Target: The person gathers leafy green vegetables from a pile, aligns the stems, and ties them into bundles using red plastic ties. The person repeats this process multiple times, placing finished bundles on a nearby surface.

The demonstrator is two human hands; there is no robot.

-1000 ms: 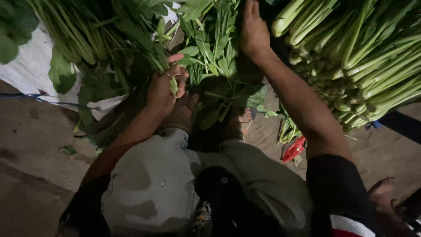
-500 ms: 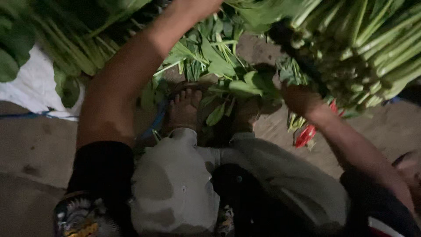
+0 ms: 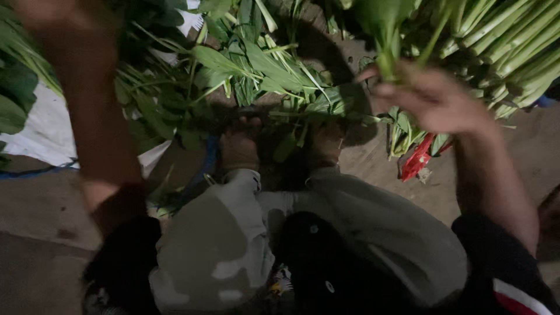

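a: well, where are we on the greens?

b: from my feed, early to middle, i'd judge. the right hand (image 3: 434, 102) has its grip closed on a few stalks (image 3: 386, 44), held up above the floor (image 3: 373, 157), leaves pointing up and out of frame.

a: and the left hand?

b: i can't tell. the left arm (image 3: 87, 116) is raised across the left of the view and blurred, and the hand (image 3: 35, 11) sits at the top edge, so whether its grip is open or closed i won't guess.

a: what's left to pick through?

b: plenty, as far as i can see. loose leafy stems (image 3: 256, 70) lie scattered in front of the feet (image 3: 242, 143), some draped over the toes. a big heap of thick pale-green stalks (image 3: 501, 52) lies at the upper right, and more leaves spill over a white sheet (image 3: 41, 137) on the left.

a: anything bundled yet?

b: i see no tied bundle in front of me. there's a red scrap (image 3: 417, 160) on the floor just below the right hand, beside a small clump of leaves. so i'd call it gathering under way, with most greens loose.
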